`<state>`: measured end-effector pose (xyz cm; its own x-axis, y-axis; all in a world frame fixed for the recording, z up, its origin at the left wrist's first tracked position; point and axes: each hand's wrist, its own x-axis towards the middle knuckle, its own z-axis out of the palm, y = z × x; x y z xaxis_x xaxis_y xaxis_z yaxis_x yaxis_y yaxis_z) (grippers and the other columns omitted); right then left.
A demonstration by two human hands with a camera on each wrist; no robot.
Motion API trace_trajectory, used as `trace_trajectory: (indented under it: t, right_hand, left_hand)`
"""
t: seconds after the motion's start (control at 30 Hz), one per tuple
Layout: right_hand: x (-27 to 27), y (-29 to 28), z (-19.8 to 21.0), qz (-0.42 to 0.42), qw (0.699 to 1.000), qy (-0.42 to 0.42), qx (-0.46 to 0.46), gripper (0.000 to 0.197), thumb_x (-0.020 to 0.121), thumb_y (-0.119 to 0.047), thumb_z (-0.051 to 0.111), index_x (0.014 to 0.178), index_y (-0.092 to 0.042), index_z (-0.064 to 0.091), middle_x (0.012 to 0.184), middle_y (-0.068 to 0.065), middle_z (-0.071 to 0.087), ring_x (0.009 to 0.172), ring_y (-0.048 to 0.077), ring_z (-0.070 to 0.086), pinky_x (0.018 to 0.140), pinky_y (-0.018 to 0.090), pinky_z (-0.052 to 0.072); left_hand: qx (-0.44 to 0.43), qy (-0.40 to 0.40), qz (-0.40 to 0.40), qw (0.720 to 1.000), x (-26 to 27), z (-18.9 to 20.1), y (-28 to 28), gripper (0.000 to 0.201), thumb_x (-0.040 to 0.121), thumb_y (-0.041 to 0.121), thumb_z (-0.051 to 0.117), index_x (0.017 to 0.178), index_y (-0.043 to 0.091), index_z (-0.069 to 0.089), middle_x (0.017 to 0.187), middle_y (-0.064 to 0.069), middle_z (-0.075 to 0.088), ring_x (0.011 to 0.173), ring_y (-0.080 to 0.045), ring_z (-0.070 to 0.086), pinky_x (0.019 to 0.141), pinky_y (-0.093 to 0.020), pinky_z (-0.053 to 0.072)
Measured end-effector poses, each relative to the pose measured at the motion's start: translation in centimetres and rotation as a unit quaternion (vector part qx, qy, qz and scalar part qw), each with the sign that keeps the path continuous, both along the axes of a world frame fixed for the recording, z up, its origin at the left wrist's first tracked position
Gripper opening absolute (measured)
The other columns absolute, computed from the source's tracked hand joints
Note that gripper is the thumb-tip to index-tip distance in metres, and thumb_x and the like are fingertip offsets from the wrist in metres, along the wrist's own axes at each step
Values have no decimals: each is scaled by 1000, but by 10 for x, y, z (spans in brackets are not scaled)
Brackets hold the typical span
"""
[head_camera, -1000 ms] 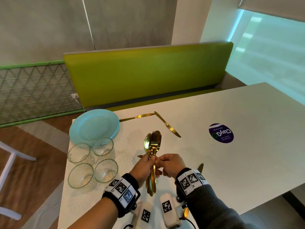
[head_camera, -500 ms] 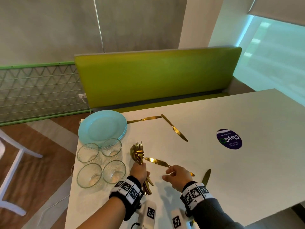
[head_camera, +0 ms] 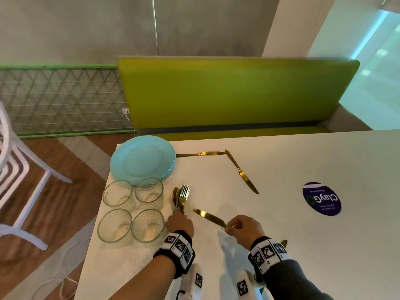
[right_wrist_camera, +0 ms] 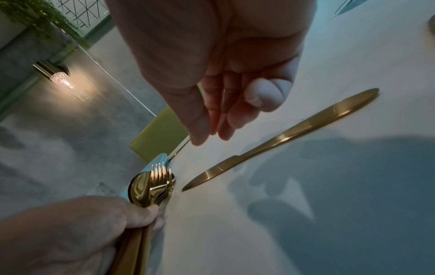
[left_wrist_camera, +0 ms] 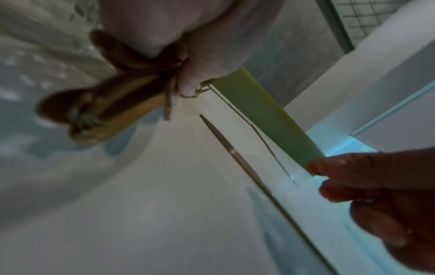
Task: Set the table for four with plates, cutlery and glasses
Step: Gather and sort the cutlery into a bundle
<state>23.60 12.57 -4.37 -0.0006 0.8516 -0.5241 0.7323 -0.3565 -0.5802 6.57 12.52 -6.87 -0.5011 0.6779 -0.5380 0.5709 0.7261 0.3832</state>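
Observation:
My left hand grips a bundle of gold forks and spoons by the handles, their heads pointing away, right of the glasses. A gold knife lies flat on the white table between my hands. My right hand hovers over its handle end. In the right wrist view the right hand hangs with relaxed fingers and holds nothing, and the knife lies apart from it. Two more gold knives lie further back.
A stack of light blue plates sits at the table's far left corner, with several clear glasses in front of it. A purple sticker marks the table on the right. A green bench stands behind; a white chair at left.
Both hands were on the cutlery bundle. My right hand drew one knife out, laid it on the table and let go. My left hand carried the bundle left toward the glasses.

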Motion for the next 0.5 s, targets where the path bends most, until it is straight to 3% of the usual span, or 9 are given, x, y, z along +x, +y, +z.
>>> trace_trajectory:
  t: [0.13, 0.23, 0.3, 0.37, 0.5]
  right_hand:
    - [9, 5, -5, 4, 1000, -3, -6, 22, 82, -26, 70, 71, -32, 51, 79, -10, 58, 75, 13, 57, 81, 24, 51]
    - [12, 9, -5, 7, 1000, -4, -10, 21, 82, -25, 70, 73, -31, 52, 82, -7, 59, 74, 12, 58, 79, 23, 52]
    - [13, 10, -5, 9, 1000, -4, -11, 20, 82, -24, 70, 74, -31, 53, 84, -5, 61, 72, 11, 57, 77, 23, 52]
    - [13, 11, -5, 7, 1000, -5, -9, 20, 82, -23, 70, 73, -31, 53, 87, -2, 64, 74, 13, 59, 78, 24, 53]
    - [15, 10, -6, 6, 1000, -11, -11, 19, 82, -24, 70, 74, -30, 54, 88, -2, 64, 76, 12, 58, 73, 20, 52]
  left_hand:
    - [-13, 76, -92, 993, 2, 0, -2, 39, 101, 16, 26, 136, 5, 38, 140, -14, 40, 128, -26, 40, 102, -30, 33]
    - [-26, 109, -139, 984, 1, -2, 1, 39, 100, 16, 27, 136, 9, 40, 140, -15, 38, 126, -27, 40, 92, -20, 35]
    - [-20, 159, -210, 964, 2, -7, 0, 41, 100, 18, 25, 137, 10, 39, 138, -13, 39, 123, -25, 40, 97, -28, 35]
    - [-25, 169, -218, 961, 3, -4, 0, 42, 99, 22, 27, 137, 8, 39, 134, -11, 41, 120, -23, 41, 98, -32, 34]
    - [-36, 175, -128, 976, 6, -3, 3, 54, 97, 30, 39, 138, -4, 28, 135, -14, 43, 124, -25, 41, 105, -31, 33]
